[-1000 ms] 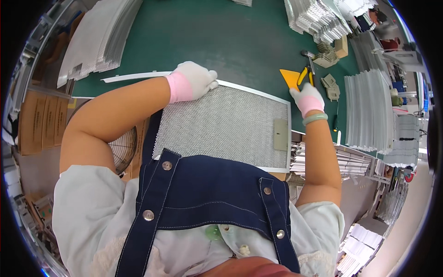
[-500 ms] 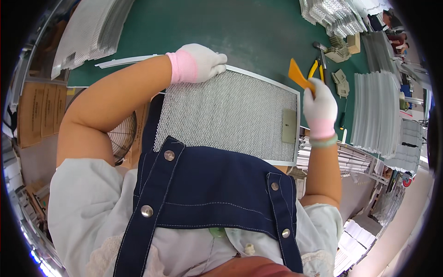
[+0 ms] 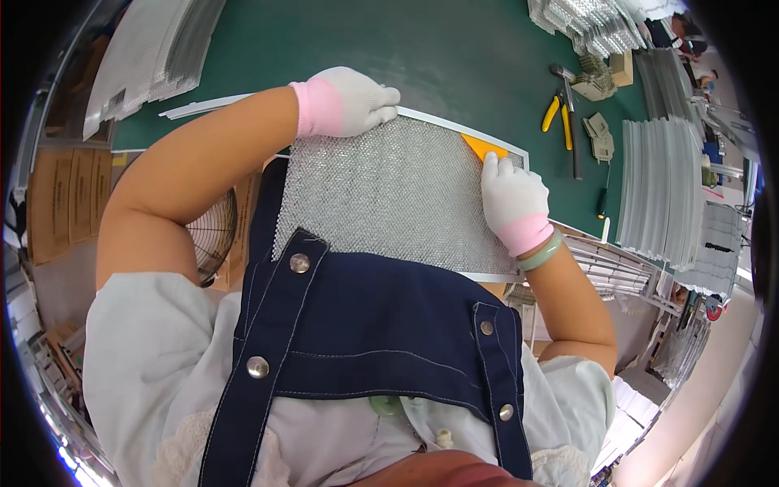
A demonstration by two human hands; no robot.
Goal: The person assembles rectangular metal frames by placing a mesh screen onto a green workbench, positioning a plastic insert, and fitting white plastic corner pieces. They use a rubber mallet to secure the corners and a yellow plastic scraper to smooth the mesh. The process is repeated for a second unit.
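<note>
A silver mesh filter panel [image 3: 381, 187] with a thin white metal frame lies in front of me, its near side against my navy apron. At its far edge my left hand [image 3: 349, 101], in a white glove with a pink cuff, is closed on the frame, thumb hidden. My right hand [image 3: 517, 199], gloved alike, grips a yellow plastic scraper [image 3: 485, 147]. The scraper's blade rests along the inner side of the far frame strip, near the right corner. This hand covers the panel's right end.
Pliers with yellow handles [image 3: 557, 118], a hammer [image 3: 573, 122], beige plastic parts [image 3: 599, 138] and a screwdriver [image 3: 602, 201] lie right on the green table [image 3: 438, 49]. Frame strips [image 3: 659, 187] are stacked beyond. Mesh sheets [image 3: 158, 61] stand far left; a fan [image 3: 215, 235] is below.
My right hand has swung left with the scraper, from over the table beside the panel onto its far right corner. The left hand keeps its place on the frame.
</note>
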